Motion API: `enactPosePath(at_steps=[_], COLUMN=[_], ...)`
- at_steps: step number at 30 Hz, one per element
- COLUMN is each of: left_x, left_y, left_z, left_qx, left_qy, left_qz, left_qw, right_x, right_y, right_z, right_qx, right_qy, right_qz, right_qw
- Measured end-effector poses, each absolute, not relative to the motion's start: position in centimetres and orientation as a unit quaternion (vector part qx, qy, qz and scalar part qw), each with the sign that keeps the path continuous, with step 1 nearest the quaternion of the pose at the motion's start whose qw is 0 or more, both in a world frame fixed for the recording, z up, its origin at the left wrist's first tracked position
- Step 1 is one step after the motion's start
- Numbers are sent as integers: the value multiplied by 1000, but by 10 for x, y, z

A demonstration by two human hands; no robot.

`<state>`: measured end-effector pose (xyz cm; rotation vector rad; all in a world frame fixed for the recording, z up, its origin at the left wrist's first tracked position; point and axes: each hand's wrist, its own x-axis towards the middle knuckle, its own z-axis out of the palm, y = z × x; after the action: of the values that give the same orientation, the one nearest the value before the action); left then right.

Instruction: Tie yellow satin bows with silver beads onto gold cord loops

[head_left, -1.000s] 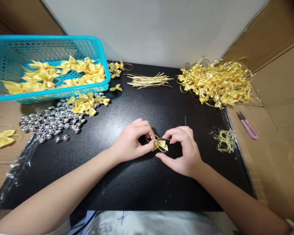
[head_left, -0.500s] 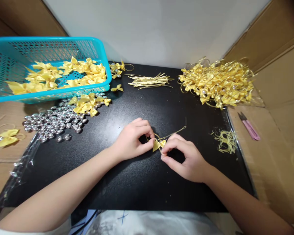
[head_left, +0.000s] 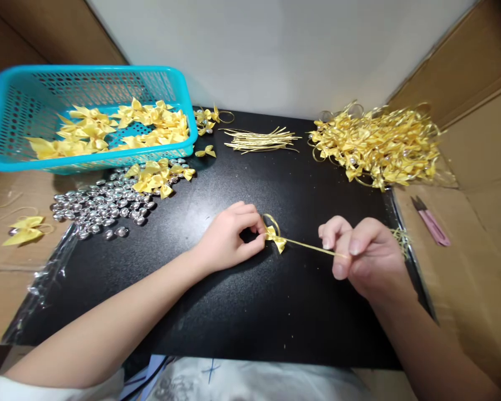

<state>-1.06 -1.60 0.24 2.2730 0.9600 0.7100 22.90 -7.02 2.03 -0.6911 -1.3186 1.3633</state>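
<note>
Near the middle of the black table, my left hand (head_left: 236, 236) pinches a small yellow ribbon bow (head_left: 277, 239) at its left edge. A thin gold loop curves up from the bow beside my fingertips. From the bow a gold cord (head_left: 311, 245) runs taut to the right. Its far end is pinched between the thumb and fingers of my right hand (head_left: 365, 253), which is raised a little above the tabletop.
A blue basket (head_left: 194, 125) of yellow bows stands back left, with silver beads (head_left: 104, 206) before it. Gold cords (head_left: 261, 140) lie at the back. A pile of finished-looking bows (head_left: 379, 145) is back right. Pink-handled snips (head_left: 432, 223) and cord scraps (head_left: 402, 240) are at right.
My right hand has moved away to the right, and the cord is now stretched straight between it and the bow. The bow has turned slightly; my left hand stays in place.
</note>
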Motion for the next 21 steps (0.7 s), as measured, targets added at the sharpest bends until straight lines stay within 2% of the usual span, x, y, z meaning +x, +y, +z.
enactPosePath(at_steps=[13, 21], left_x=[-8, -7], left_y=[-18, -19], left_z=[5, 4], left_qx=[818, 791], left_qy=[329, 386], left_qz=[293, 290], left_qw=[369, 375], right_x=[224, 221], right_y=[-70, -81], right_z=[14, 24], right_qx=[-308, -240], right_qy=[-577, -602], right_qz=[565, 629], right_qw=[503, 429])
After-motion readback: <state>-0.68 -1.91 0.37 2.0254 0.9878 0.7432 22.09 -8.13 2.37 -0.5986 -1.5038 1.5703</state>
